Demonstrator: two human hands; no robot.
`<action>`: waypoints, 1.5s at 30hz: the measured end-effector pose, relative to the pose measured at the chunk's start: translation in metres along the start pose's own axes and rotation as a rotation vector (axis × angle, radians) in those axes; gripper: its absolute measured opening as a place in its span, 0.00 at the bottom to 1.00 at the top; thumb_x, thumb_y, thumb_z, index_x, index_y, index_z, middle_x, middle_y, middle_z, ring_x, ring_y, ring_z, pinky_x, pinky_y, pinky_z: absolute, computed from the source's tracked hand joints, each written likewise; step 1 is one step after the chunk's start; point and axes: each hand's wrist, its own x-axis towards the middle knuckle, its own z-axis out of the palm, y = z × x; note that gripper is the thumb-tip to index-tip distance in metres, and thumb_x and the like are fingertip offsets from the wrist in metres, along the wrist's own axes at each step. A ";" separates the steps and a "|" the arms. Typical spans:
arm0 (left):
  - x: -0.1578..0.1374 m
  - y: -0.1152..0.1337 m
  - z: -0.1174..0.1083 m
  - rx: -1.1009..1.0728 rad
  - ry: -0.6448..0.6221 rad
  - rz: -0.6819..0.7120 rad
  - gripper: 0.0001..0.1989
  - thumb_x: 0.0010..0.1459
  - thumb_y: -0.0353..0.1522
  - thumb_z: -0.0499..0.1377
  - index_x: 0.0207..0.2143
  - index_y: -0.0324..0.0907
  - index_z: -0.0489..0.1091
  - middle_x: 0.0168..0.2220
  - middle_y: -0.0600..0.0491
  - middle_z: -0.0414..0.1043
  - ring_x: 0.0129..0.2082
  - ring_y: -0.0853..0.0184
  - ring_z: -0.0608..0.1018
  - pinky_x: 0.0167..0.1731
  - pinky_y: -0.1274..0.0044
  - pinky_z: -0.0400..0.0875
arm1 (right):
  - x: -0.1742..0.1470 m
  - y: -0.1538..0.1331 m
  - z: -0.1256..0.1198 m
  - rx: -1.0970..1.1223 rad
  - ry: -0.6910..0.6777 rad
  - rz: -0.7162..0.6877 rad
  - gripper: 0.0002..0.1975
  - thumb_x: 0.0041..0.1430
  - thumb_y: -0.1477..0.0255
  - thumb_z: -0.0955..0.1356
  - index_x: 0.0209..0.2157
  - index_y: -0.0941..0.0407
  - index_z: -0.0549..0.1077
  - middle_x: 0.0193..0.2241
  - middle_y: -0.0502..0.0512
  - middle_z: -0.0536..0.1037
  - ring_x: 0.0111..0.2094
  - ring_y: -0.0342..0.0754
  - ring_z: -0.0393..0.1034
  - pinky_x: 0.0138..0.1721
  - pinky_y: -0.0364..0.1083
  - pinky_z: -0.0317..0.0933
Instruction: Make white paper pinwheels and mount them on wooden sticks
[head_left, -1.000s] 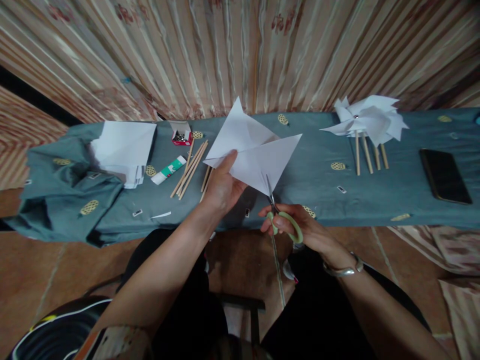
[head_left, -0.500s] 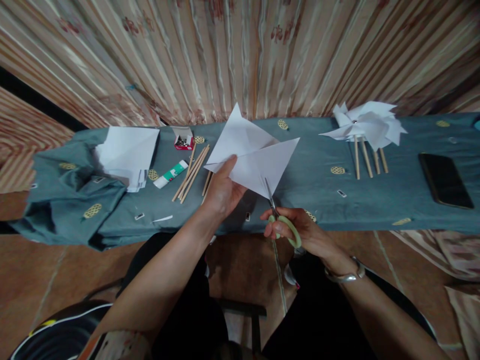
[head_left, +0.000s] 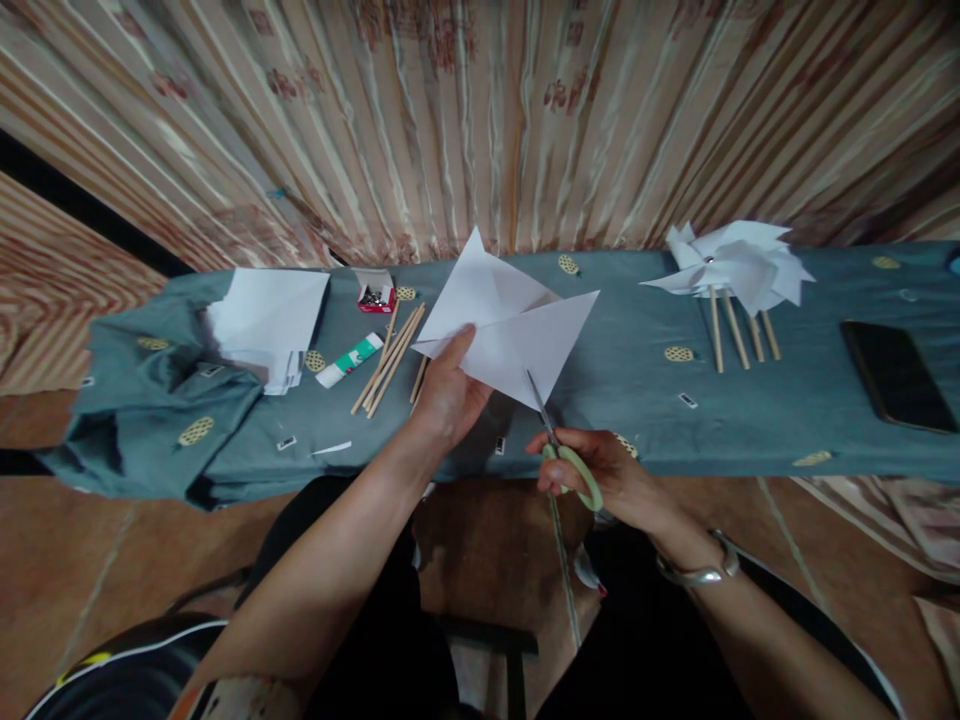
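Note:
My left hand [head_left: 452, 395] pinches a white sheet of paper [head_left: 517, 335] near its left corner, thumb on top and the other fingers underneath. A slit parts the sheet's right side into an upper and a lower flap. In my right hand [head_left: 592, 465] is a pair of scissors with pale green handles [head_left: 581, 478]. Their blades reach up to the paper's lower corner, one showing over its surface. Whether they are fully closed I cannot make out. Left of the paper lie several thin wooden sticks [head_left: 390, 365], partly under the sheet's left corner.
On the blue-green cloth-covered table [head_left: 645, 430] are a stack of white paper [head_left: 274, 310], a glue tube [head_left: 350, 360], a small red box of metal pins [head_left: 375, 292] and a paper strip [head_left: 332, 448]. Paper pinwheels on sticks [head_left: 739, 265] and a black phone [head_left: 896, 375] lie right.
The whole scene sits slightly lower in the view. My right hand and the scissors have shifted a little to the right relative to the paper, which my left hand still holds.

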 end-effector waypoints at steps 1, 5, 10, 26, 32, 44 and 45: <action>0.000 0.000 0.000 0.004 -0.002 0.001 0.11 0.63 0.26 0.55 0.46 0.37 0.72 0.30 0.54 0.78 0.28 0.70 0.78 0.38 0.79 0.73 | 0.000 0.000 0.000 0.006 0.000 0.007 0.27 0.42 0.49 0.76 0.35 0.56 0.74 0.22 0.49 0.77 0.22 0.40 0.70 0.27 0.41 0.68; -0.001 0.001 0.001 -0.002 0.004 0.009 0.11 0.64 0.26 0.54 0.46 0.37 0.72 0.29 0.55 0.77 0.27 0.71 0.78 0.38 0.79 0.74 | 0.000 -0.001 0.001 0.039 0.009 0.031 0.27 0.40 0.50 0.77 0.34 0.56 0.74 0.22 0.48 0.77 0.22 0.40 0.70 0.26 0.41 0.68; 0.000 0.002 0.001 -0.002 0.019 0.014 0.12 0.65 0.25 0.53 0.47 0.37 0.73 0.30 0.55 0.78 0.28 0.71 0.78 0.42 0.79 0.73 | 0.000 -0.002 0.001 0.042 0.025 0.047 0.26 0.40 0.52 0.78 0.34 0.55 0.74 0.21 0.47 0.76 0.21 0.41 0.70 0.26 0.41 0.67; 0.001 0.002 0.000 -0.015 0.013 0.025 0.11 0.64 0.25 0.54 0.47 0.36 0.72 0.30 0.54 0.78 0.28 0.71 0.78 0.41 0.79 0.73 | 0.003 0.001 0.004 0.039 0.058 0.032 0.26 0.40 0.50 0.77 0.32 0.56 0.74 0.18 0.46 0.75 0.19 0.40 0.68 0.22 0.41 0.65; -0.001 -0.004 -0.003 0.028 -0.035 -0.028 0.09 0.63 0.27 0.55 0.44 0.37 0.72 0.30 0.53 0.78 0.29 0.70 0.78 0.43 0.76 0.73 | 0.002 -0.002 0.004 -0.019 0.085 -0.027 0.26 0.42 0.48 0.76 0.33 0.55 0.75 0.20 0.48 0.76 0.20 0.41 0.69 0.24 0.41 0.65; -0.004 -0.007 -0.004 0.044 -0.053 -0.061 0.07 0.64 0.28 0.54 0.40 0.37 0.71 0.29 0.54 0.77 0.27 0.71 0.77 0.36 0.79 0.72 | 0.003 -0.001 0.004 -0.050 0.105 -0.045 0.25 0.44 0.48 0.75 0.33 0.55 0.75 0.20 0.48 0.76 0.20 0.41 0.68 0.25 0.41 0.66; -0.004 -0.007 -0.004 0.044 -0.050 -0.062 0.07 0.64 0.28 0.54 0.41 0.37 0.71 0.30 0.54 0.77 0.27 0.71 0.77 0.35 0.79 0.72 | 0.003 -0.001 0.005 -0.044 0.105 -0.044 0.24 0.45 0.49 0.75 0.32 0.55 0.75 0.20 0.48 0.75 0.20 0.41 0.68 0.24 0.41 0.66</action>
